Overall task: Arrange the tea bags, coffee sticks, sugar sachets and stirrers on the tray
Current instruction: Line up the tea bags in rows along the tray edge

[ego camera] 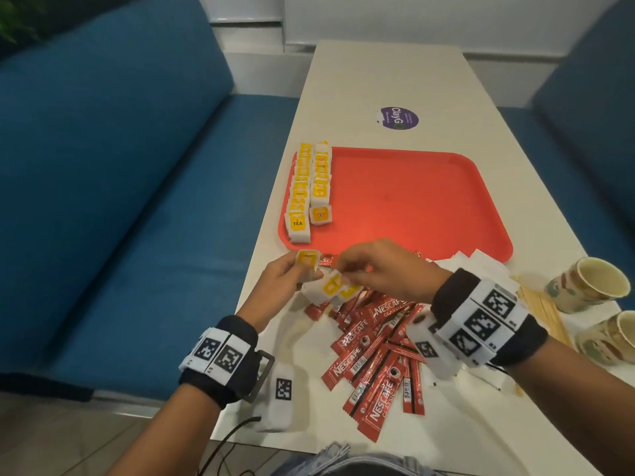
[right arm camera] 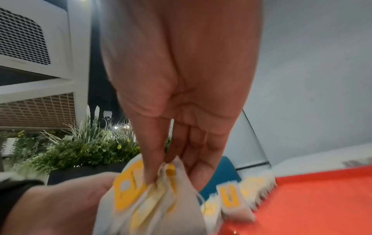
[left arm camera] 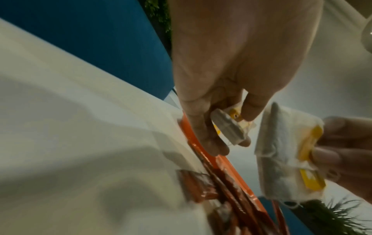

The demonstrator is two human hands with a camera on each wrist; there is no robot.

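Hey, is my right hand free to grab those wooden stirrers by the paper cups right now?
Probably not yet. The right hand is pinching a bunch of yellow-tagged tea bags. The wooden stirrers lie uncovered on the white table beside that wrist, so the way is open once the tea bags are set down.

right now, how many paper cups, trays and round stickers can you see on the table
paper cups: 2
red tray: 1
purple sticker: 1
total: 4

Left hand [left arm camera: 225, 82] pinching a tea bag [left arm camera: 229, 125]; right-hand fingers [left arm camera: 330, 155] holding more tea bags [left arm camera: 281, 152]
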